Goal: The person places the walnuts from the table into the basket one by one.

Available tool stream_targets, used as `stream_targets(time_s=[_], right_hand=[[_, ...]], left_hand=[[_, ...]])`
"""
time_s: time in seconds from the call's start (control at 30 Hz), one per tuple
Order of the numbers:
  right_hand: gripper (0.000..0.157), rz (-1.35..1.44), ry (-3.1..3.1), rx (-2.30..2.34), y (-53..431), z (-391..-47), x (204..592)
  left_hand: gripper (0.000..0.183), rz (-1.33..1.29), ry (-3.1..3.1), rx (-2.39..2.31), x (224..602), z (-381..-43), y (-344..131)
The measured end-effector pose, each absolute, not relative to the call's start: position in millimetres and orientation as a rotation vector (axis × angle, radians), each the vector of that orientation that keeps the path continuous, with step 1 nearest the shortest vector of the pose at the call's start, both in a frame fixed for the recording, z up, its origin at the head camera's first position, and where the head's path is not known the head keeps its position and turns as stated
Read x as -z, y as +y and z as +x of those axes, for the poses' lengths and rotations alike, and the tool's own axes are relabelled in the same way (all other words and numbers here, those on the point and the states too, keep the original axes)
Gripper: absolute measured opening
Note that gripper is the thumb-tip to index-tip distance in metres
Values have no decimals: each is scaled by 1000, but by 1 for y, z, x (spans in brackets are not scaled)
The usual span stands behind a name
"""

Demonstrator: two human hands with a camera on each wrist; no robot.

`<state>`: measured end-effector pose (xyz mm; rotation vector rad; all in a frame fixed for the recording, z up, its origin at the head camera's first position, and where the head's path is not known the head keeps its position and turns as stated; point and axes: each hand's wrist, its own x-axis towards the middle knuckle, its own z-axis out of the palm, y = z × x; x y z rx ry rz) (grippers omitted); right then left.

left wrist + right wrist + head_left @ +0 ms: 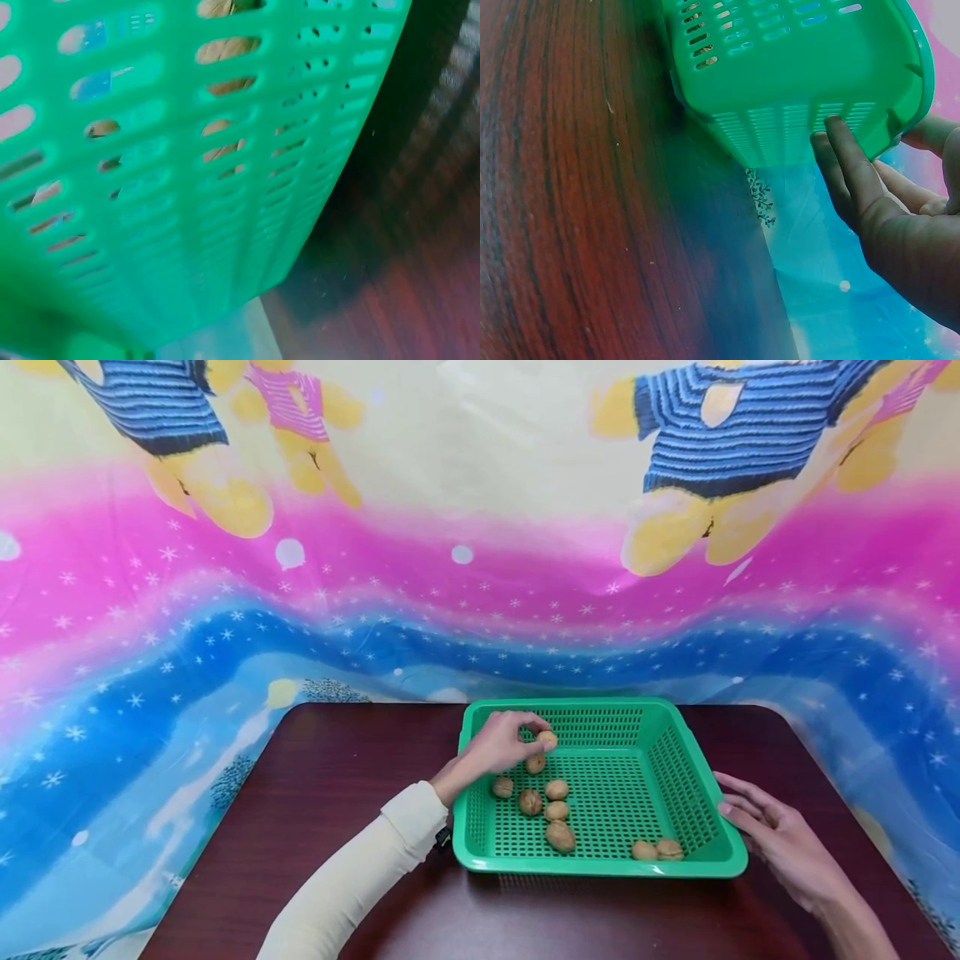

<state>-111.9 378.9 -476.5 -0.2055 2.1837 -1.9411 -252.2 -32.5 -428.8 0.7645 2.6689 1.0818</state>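
Observation:
My left hand [504,743] reaches over the left side of a green plastic basket [600,866] and pinches a walnut [547,740] between thumb and fingertips. Just beneath it lies another walnut [536,764]. Several more, such as a darker walnut [530,802], are scattered on the left of the basket floor, and two walnuts [643,850] sit together at the front right. At the basket's right side, my right hand [783,835] holds the rim, thumb at the edge. In the right wrist view its fingers [847,161] lie fairly straight against the outer wall.
The basket stands on a dark reddish-brown table [330,777] with rounded far corners. Behind hangs a cloth backdrop [465,593] in pink, blue and cream with printed bears. In the left wrist view, the slotted basket wall [172,187] fills most of the picture.

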Motion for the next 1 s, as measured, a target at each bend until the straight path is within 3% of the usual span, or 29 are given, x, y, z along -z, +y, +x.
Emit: stream_targets(time_s=[1.0], right_hand=[[55,-182,2138,1966,379,-113,479]], left_hand=[[37,803,2630,-899,447,-255,-27]])
